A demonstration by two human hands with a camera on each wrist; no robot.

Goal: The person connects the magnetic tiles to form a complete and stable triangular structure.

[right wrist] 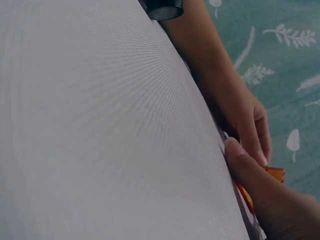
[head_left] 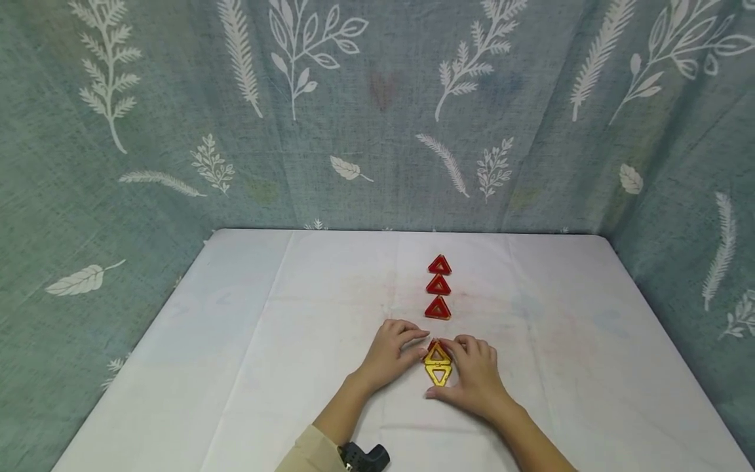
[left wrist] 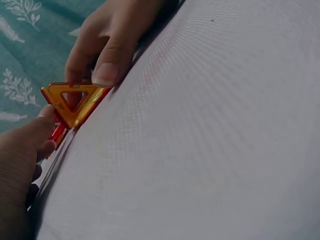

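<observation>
Two yellow triangular frame tiles (head_left: 438,375) meet edge to edge, one tilted up in the left wrist view (left wrist: 75,107). A red triangular tile (left wrist: 59,134) sits against them, mostly hidden. My left hand (head_left: 392,354) holds the left side of this group with thumb and fingertips. On the other side, my right hand (head_left: 476,377) grips it, index finger at the far end and thumb at the near end. From the right wrist, only a piece of orange-yellow tile (right wrist: 275,173) shows between the hands.
Three red triangular pieces stand in a line beyond the hands: a near one (head_left: 438,309), a middle one (head_left: 438,285) and a far one (head_left: 439,265). A white cloth (head_left: 318,282) covers the table. Leaf-patterned curtain (head_left: 383,144) surrounds its back and sides.
</observation>
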